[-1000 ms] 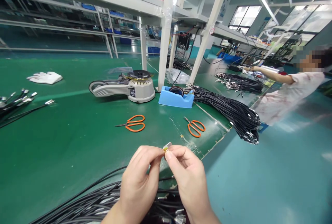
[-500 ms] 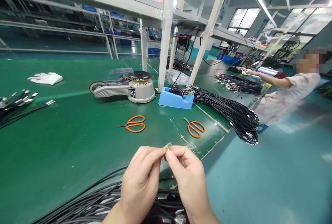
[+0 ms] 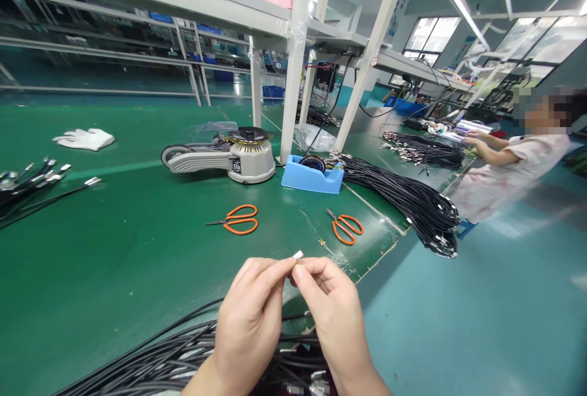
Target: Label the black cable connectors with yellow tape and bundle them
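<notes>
My left hand (image 3: 252, 310) and my right hand (image 3: 332, 313) meet at the fingertips, both closed in a pinch on a small silvery cable connector (image 3: 298, 255). Only its tip sticks up between the fingers; the rest is covered. Beneath my wrists lies a pile of black cables (image 3: 183, 353) with metal connectors at their ends. Beyond my hands, on the green table (image 3: 151, 267), rest orange-handled scissors (image 3: 241, 220) and a second pair of orange-handled scissors (image 3: 345, 227).
A grey tape machine (image 3: 250, 161) and a blue tape dispenser (image 3: 312, 181) stand near the shelf post (image 3: 296, 60). A black cable bundle (image 3: 403, 200) overhangs the right edge. At left are a white glove (image 3: 85, 139) and more cables (image 3: 34, 185). A co-worker (image 3: 499, 164) stands at right.
A yellow bit that showed at the connector between my fingertips is now covered. My hands stay almost in place. The co-worker's outstretched arm has drawn back, with both hands now close together.
</notes>
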`<action>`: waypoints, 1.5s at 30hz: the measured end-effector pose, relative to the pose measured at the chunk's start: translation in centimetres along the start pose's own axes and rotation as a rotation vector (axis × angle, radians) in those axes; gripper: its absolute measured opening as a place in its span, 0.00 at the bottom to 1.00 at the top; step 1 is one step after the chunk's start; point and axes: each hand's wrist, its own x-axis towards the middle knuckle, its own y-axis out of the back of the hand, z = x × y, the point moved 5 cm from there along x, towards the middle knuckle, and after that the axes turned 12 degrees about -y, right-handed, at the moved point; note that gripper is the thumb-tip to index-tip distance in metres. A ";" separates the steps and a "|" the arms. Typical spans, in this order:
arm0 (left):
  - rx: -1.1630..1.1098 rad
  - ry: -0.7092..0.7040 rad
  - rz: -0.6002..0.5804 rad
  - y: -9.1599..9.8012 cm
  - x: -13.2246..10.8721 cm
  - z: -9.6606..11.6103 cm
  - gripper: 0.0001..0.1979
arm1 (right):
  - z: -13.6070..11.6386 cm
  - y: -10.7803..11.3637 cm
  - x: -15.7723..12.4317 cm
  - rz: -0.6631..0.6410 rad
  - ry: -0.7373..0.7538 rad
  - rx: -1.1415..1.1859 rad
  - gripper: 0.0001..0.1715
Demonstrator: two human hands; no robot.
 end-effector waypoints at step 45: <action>-0.735 0.909 -0.027 -1.4 -0.6 -2.9 0.16 | -0.9 -0.2 0.3 0.074 0.030 -0.110 0.07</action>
